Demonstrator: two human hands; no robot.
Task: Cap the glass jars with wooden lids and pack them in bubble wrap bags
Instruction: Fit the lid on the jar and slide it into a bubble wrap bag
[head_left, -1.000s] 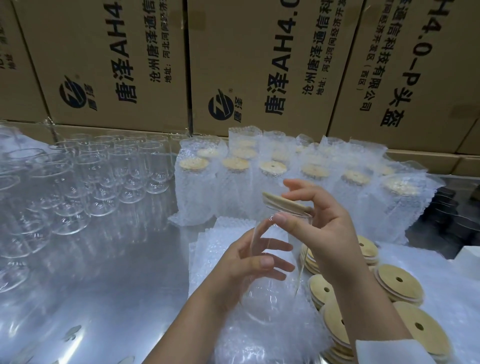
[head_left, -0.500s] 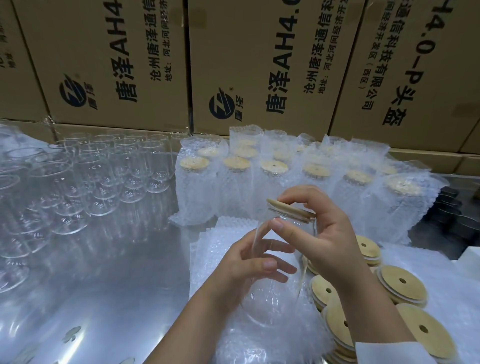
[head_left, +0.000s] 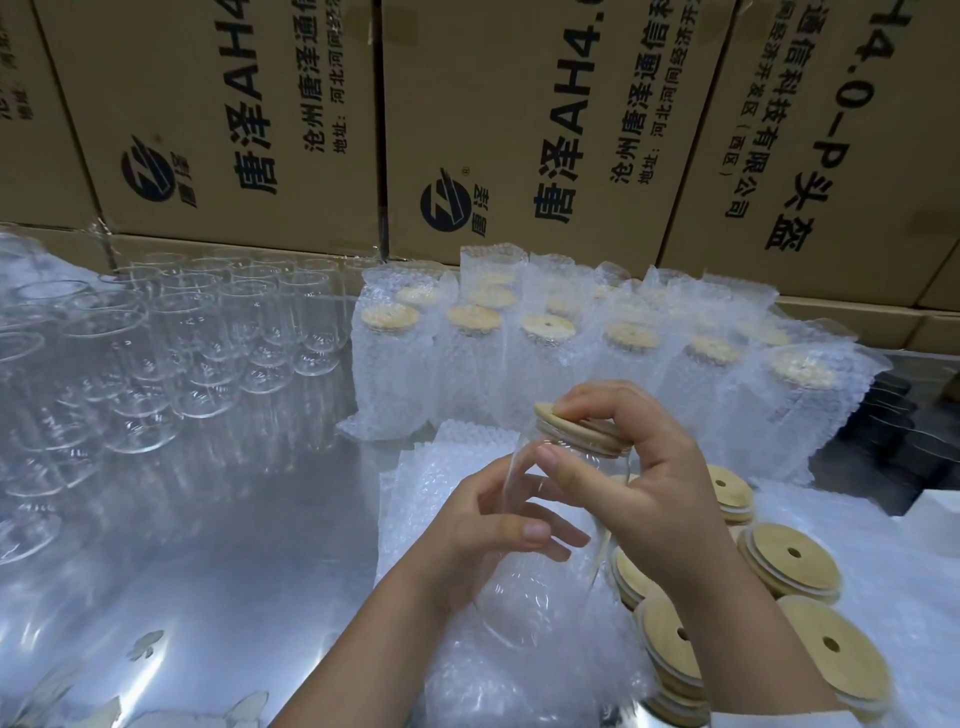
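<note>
Head view, one entry per item as I read it off the feed.

1. Glass jar (head_left: 524, 597): held above a stack of flat bubble wrap bags (head_left: 441, 499). Its long axis is tilted, with the base low and toward the person and the mouth up, away and a little right.
2. Wooden lid (head_left: 576, 431): sits on the jar's mouth, its face slanted with the jar. I cannot tell whether it is pressed fully home.
3. Left hand (head_left: 483, 535): fingers and thumb are wrapped round the jar's body.
4. Right hand (head_left: 639, 467): fingertips are on top of the lid and the thumb is against the glass just under it, clasping the lid.
5. Loose lids (head_left: 789, 566): stacked just right of and below the right hand, each with a small hole.
6. Packed jars (head_left: 467, 364): lidded and upright in bubble wrap, in rows beyond both hands.
7. Empty glasses (head_left: 208, 338): clustered upright, well left of the left hand, on the shiny metal table (head_left: 208, 545).
8. Cardboard boxes (head_left: 234, 119): form a wall behind everything, with their print turned sideways. I read "唐泽AH4" beside a round dark logo, "沧州唐泽通信科技有限公司", an address line beginning "地址:河北河间", and on the right box "4.0-P头盔".
9. Dark objects (head_left: 893, 415): far right of the right hand and too dim for me to identify.
</note>
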